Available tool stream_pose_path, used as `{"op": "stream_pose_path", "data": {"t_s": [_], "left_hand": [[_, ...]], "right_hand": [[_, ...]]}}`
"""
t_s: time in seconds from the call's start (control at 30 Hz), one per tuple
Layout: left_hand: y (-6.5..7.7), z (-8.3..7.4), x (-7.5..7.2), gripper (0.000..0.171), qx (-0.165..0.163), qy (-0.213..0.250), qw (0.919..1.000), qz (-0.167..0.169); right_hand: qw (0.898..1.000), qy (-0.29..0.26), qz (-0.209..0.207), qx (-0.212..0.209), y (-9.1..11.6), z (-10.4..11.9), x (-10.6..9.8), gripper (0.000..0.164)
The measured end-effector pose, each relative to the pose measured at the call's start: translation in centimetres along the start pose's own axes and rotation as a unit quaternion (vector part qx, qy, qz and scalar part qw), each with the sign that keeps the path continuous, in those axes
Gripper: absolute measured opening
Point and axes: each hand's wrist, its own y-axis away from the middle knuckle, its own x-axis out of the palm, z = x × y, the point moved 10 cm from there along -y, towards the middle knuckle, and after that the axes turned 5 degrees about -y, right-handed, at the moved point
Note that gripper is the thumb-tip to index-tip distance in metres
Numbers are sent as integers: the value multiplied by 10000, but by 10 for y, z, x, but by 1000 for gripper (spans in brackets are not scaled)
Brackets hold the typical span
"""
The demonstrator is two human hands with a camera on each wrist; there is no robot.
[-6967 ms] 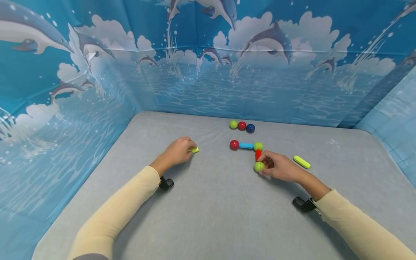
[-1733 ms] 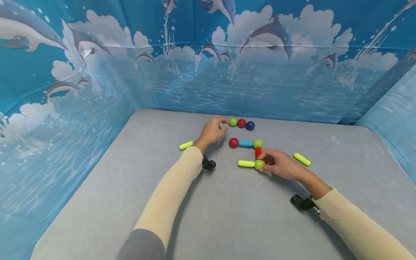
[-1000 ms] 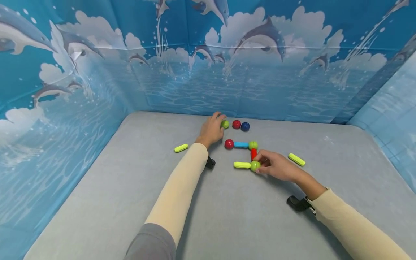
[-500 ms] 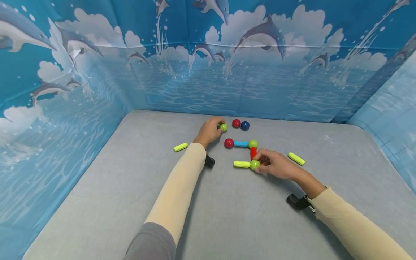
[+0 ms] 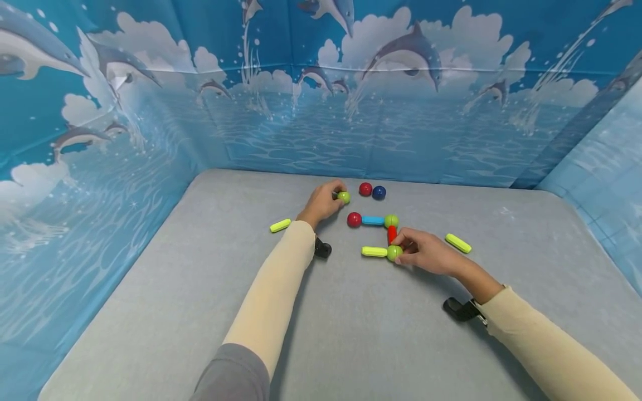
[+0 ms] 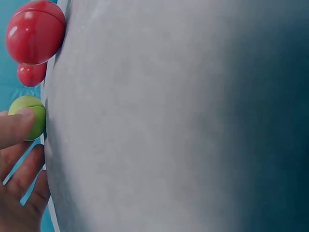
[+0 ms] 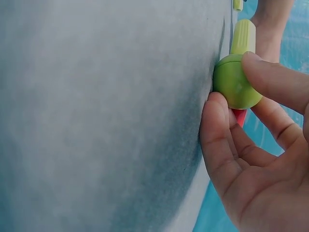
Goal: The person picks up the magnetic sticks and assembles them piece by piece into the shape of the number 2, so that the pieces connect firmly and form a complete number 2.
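In the head view my left hand (image 5: 321, 203) pinches a loose green ball (image 5: 343, 197) at the table's far side; the left wrist view shows the thumb on that green ball (image 6: 35, 104). My right hand (image 5: 426, 253) grips another green ball (image 5: 394, 253), the near corner of a joined figure. A yellow-green stick (image 5: 374, 252) points left from this ball, and a red stick (image 5: 392, 234) runs away from it to a further green ball (image 5: 392, 221). From there a blue stick (image 5: 373, 220) leads to a red ball (image 5: 354, 219). In the right wrist view, thumb and fingers surround the held green ball (image 7: 235, 79).
Behind the figure a loose red ball (image 5: 365, 189) and a dark blue ball (image 5: 379, 192) sit side by side. One yellow-green stick (image 5: 280, 225) lies left of my left forearm, another yellow-green stick (image 5: 458, 243) beyond my right hand. A dolphin-print curtain (image 5: 321, 122) borders the grey table (image 5: 326, 323).
The left hand set a yellow-green stick against the near green ball, then reached back, took the loose green ball and drew it left of the red one. The right hand kept its grip.
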Motion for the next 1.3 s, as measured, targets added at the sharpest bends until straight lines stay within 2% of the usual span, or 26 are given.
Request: {"op": "stream_pose_path", "data": {"t_s": [0.2, 0.33, 0.43, 0.6, 0.7, 0.8, 0.93, 1.03, 1.3], "left_hand": [[4, -5, 1, 27, 73, 192, 9997, 127], [11, -21, 3, 31, 354, 302, 9980, 439], [18, -33, -1, 31, 643, 256, 9963, 518], [38, -41, -9, 33, 947, 510, 9922, 624], [54, -40, -12, 37, 1007, 639, 9898, 780], [71, -37, -15, 38, 1071, 579, 9885, 892], [91, -29, -16, 35, 1013, 519, 9886, 984], [101, -22, -15, 34, 833, 545, 9904, 959], [114, -21, -5, 35, 622, 646, 9918, 911]], "right_hand": [[10000, 58, -3, 29, 0, -3, -1, 21], [9999, 92, -8, 66, 1, -7, -3, 21], [9999, 102, 0, 122, 2, -9, -4, 20], [9999, 37, 30, 112, 0, -10, -6, 20], [10000, 34, 17, 80, -1, -8, -6, 20], [10000, -5, 25, 17, -2, -4, -5, 20], [10000, -39, 69, -13, -2, -2, -3, 21], [9999, -39, 94, -23, -3, -1, -2, 21], [9998, -103, 143, -28, -3, -2, 0, 20]]}}
